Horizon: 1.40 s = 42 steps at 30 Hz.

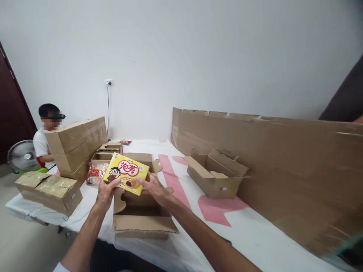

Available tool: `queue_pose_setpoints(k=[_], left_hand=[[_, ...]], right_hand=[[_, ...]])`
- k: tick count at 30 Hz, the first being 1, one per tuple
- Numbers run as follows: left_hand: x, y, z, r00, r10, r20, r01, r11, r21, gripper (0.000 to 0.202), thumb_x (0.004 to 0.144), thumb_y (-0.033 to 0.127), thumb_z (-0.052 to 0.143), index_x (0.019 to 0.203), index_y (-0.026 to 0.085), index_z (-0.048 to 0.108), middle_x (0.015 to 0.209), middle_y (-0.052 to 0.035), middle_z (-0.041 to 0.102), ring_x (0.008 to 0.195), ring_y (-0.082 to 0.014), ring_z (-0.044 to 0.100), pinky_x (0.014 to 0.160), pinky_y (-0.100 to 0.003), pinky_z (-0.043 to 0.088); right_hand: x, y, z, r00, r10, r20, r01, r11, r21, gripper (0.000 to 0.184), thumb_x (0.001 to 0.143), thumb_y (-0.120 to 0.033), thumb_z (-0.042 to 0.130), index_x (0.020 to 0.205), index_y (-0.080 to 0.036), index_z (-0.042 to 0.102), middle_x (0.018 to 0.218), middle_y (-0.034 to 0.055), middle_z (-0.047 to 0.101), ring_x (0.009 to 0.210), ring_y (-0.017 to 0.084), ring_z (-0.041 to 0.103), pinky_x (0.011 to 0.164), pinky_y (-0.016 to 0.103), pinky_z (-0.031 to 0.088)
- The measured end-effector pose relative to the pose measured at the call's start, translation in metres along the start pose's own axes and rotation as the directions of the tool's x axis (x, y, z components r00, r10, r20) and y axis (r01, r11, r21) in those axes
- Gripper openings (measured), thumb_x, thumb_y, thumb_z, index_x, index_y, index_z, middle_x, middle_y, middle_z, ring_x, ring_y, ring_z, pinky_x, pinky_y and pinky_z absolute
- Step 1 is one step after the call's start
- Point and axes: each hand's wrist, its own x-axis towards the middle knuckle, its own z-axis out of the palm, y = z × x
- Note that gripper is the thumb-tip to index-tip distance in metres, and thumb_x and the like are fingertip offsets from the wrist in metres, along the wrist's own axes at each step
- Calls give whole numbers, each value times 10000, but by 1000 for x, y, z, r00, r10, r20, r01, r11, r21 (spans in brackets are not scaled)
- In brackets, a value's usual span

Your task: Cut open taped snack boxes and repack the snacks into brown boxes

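Observation:
Both of my hands grip a yellow snack box (127,170) with red lettering and a cartoon figure on its front. My left hand (107,190) closes on its lower left corner, thumb on the front. At the right side, my right hand (153,185) pinches it, thumb on the front too. The box is tilted, and directly below it stands an open cardboard box (146,223) with its flaps spread. The inside of that carton looks dark, and my hands partly hide it. A clear and red snack bag (96,173) lies just left of the yellow box.
Stacked cartons (76,149) stand at the left, with a closed carton (48,192) on the table corner. An open carton (215,181) sits to the right beside a tall cardboard panel (269,162). A person (45,139) and a fan (21,155) are at far left.

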Motion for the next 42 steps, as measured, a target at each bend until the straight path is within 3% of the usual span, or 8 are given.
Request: queue_pose_setpoints(k=[4,9,16,23,42], left_hand=[[0,4,-18,999,34,-33,-30,993,113,705,620,428,960,1177,157,624,1047,-99,784,800,-216,761,600,-263,603],[8,6,-37,987,-44,156,-4,955,296,668,731,508,885,1266,162,681,1225,-147,754,936,-258,755,598,-265,588],[24,4,-27,977,-23,214,-59,927,369,744,731,601,865,1313,173,688,1227,-151,754,989,-284,739,669,-279,583],[37,0,-21,976,-58,208,-25,927,373,734,706,496,904,1332,182,683,1183,-139,765,950,-269,744,682,-279,581],[48,-7,-27,971,-85,222,-1,933,361,698,689,460,919,1284,169,699,1171,-149,765,991,-290,750,698,-288,587]], right_hand=[[6,-1,4,997,-59,-46,57,997,-51,673,842,-636,712,1375,-268,531,1243,116,733,1037,305,735,792,433,625],[26,11,-10,980,-103,-173,81,988,-133,703,847,-601,667,1414,-267,418,1233,109,705,1034,290,722,719,390,609],[42,32,-16,968,-88,-234,57,989,-137,583,796,-583,652,1239,-260,457,1165,108,676,1025,292,709,667,362,581],[48,45,-21,956,-52,-287,21,994,-109,591,784,-585,632,1238,-264,432,1202,111,644,1022,294,715,660,370,590],[52,60,-26,954,-26,-298,2,997,-80,544,808,-569,636,1235,-287,450,1191,76,669,997,264,721,672,357,612]])
